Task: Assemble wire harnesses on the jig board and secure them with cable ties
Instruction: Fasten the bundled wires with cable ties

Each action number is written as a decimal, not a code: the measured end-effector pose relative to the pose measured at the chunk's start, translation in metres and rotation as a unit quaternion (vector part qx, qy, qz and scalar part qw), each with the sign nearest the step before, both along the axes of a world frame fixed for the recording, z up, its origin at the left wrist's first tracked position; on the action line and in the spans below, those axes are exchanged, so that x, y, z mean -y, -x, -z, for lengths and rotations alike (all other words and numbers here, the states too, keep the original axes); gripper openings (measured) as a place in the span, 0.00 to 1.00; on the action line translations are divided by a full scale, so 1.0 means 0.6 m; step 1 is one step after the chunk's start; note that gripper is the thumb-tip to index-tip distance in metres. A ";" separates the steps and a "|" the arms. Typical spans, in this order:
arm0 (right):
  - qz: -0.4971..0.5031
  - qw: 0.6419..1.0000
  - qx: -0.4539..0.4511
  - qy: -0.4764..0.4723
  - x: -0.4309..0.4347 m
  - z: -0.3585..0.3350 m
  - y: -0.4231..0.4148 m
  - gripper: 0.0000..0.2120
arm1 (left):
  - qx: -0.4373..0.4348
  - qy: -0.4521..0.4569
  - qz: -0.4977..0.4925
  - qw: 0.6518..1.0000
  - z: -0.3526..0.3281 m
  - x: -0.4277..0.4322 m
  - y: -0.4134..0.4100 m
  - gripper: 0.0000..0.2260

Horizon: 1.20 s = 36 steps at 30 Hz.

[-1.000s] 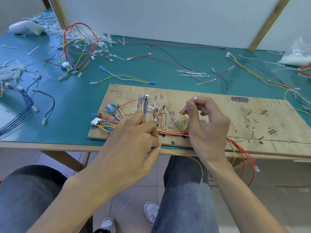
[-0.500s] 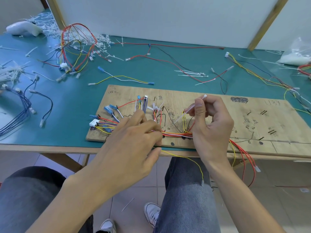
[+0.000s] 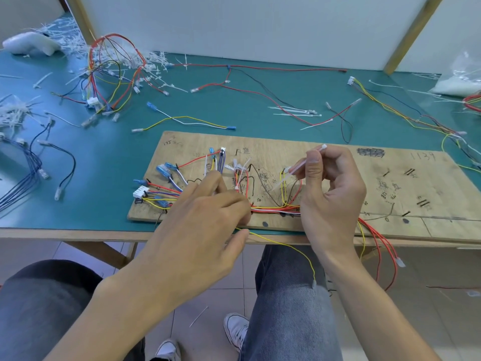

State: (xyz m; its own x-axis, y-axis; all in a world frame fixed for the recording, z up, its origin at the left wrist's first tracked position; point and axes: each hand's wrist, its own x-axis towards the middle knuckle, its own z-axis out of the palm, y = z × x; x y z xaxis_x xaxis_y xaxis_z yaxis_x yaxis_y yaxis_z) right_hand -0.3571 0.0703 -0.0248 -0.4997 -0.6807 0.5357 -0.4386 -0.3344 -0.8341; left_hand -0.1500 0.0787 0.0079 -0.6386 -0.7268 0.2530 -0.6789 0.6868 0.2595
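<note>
- Task thing: the jig board [image 3: 273,149] lies flat at the front edge of the green tabletop [image 3: 234,110], and both hands work over its left half.
- Right hand [image 3: 330,194]: thumb and forefinger pinch a white cable tie [image 3: 296,168]. Its head points up and its tail slants down toward the yellow loop.
- Left hand [image 3: 205,225]: it lies over the wire trunk [image 3: 276,209], covering it. We cannot tell whether it pinches or only presses. The thumb touches a yellow wire [image 3: 286,243] that hangs off the board edge.
- Done, as judged: the left-side branches are laid out with blue and white connectors at their ends. White tie tails [image 3: 240,169] stick out of one branch, so some ties are on.
- Left, as judged: the trunk between the hands shows no tie. The red wires [image 3: 380,238] hang off the front edge, unrouted. The right half of the board carries only marks.
- Spare ties [image 3: 294,112] lie on the tabletop beyond the board.
- Writing: "175" [image 3: 166,143] is handwritten at the board's top left. At the upper right is "1134" [image 3: 423,156], last digit uncertain. A scribbled-out black patch [image 3: 371,152] sits beside it. The smaller pencil notes are illegible.
- No brands are visible.
</note>
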 end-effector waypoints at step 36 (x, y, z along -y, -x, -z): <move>-0.086 0.995 -0.037 0.046 -0.005 0.003 -0.001 0.04 | -0.079 0.040 -0.025 0.996 0.019 -0.004 0.008 0.04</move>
